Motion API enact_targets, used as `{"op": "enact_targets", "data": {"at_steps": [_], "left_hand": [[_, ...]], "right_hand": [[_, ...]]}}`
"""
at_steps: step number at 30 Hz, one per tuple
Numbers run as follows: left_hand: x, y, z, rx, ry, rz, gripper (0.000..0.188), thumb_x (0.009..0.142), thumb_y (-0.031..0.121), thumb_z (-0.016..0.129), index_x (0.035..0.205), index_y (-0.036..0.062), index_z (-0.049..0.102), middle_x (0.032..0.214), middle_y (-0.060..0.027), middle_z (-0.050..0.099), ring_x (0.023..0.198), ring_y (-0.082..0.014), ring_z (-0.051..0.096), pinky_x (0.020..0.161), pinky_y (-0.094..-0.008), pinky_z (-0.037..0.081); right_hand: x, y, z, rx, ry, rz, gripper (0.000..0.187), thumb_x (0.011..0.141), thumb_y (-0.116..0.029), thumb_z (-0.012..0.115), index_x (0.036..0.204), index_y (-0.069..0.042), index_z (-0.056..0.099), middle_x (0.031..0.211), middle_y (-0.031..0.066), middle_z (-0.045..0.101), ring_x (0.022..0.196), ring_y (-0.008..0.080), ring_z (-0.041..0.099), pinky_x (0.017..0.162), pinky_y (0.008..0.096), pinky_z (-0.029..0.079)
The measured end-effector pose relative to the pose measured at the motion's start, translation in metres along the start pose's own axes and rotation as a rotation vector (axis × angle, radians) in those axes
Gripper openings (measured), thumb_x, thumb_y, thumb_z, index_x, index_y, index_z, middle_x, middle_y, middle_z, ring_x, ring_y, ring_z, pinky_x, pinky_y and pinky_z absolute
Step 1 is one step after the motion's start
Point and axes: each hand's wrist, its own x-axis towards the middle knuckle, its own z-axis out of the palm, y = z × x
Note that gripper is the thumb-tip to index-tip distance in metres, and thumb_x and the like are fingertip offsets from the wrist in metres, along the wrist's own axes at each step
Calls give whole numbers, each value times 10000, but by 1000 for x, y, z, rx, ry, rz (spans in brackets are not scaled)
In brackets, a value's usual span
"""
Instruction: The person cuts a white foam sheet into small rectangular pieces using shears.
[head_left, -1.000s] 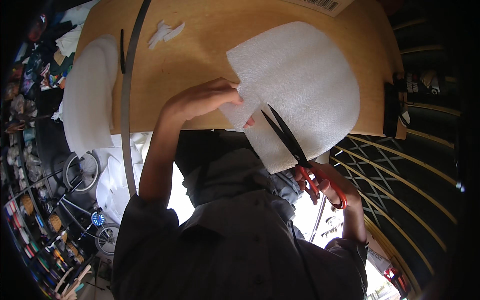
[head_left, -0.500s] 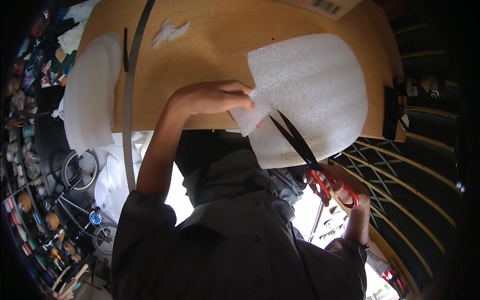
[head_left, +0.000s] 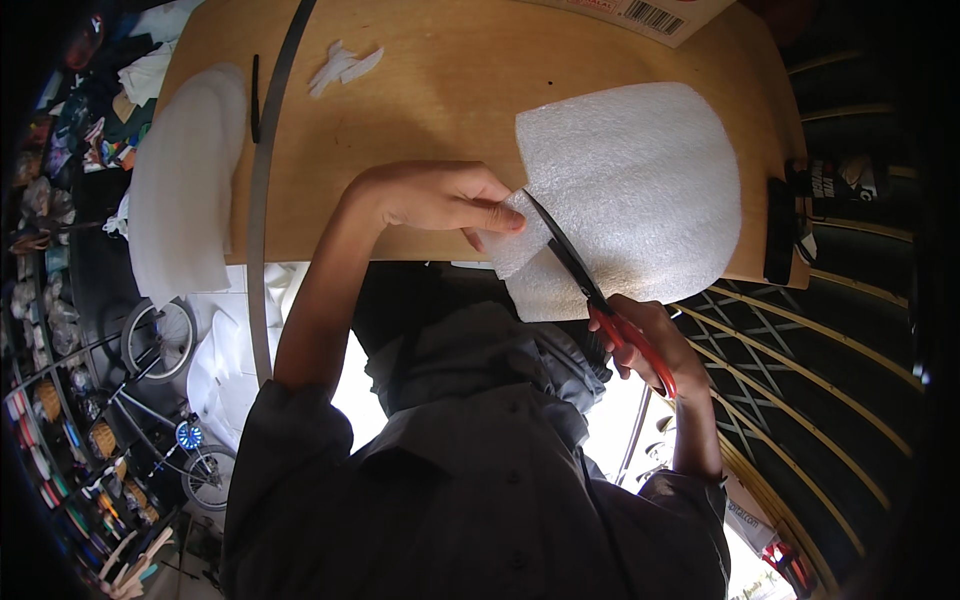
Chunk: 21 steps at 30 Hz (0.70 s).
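A sheet of white packing foam (head_left: 640, 180) lies over the near right part of the wooden table, its lower edge hanging past the table's front. My left hand (head_left: 450, 200) pinches a partly cut flap at the sheet's left side, thumb on top. In my right hand (head_left: 650, 340) is a pair of scissors (head_left: 580, 265) with red handles and black blades. The blades are parted, with foam between them where the flap joins the sheet. One blade passes above the foam; part of the other is hidden.
White foam pieces (head_left: 190, 180) hang over the table's left end, beside a black pen-like stick (head_left: 255, 100) and a long grey strip (head_left: 262, 200). Small white scraps (head_left: 345, 66) lie farther back. A cardboard box (head_left: 650, 18) stands at the far edge. A bicycle (head_left: 160, 400) is at lower left.
My right hand has brought the scissors up and left, so their blades now reach into the foam at the flap. The sheet has shifted slightly right; my left hand keeps its pinch.
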Motion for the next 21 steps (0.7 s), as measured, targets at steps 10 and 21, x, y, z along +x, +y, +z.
{"op": "enact_targets", "data": {"at_steps": [10, 21], "left_hand": [[6, -8, -1, 36, -34, 35, 536, 979, 483, 566, 1007, -45, 649, 1016, -118, 688, 885, -177, 699, 783, -288, 540], [17, -26, 1, -66, -41, 18, 535, 971, 505, 573, 948, -28, 622, 1019, -114, 672, 822, -181, 714, 699, -274, 507]], "right_hand": [[8, 0, 9, 106, 33, -49, 702, 858, -643, 629, 966, 49, 596, 632, 37, 569, 469, 109, 585, 429, 241, 460], [13, -9, 9, 136, 82, 9, 789, 773, -743, 621, 879, 38, 579, 580, 0, 506, 412, 61, 505, 378, 192, 398]]}}
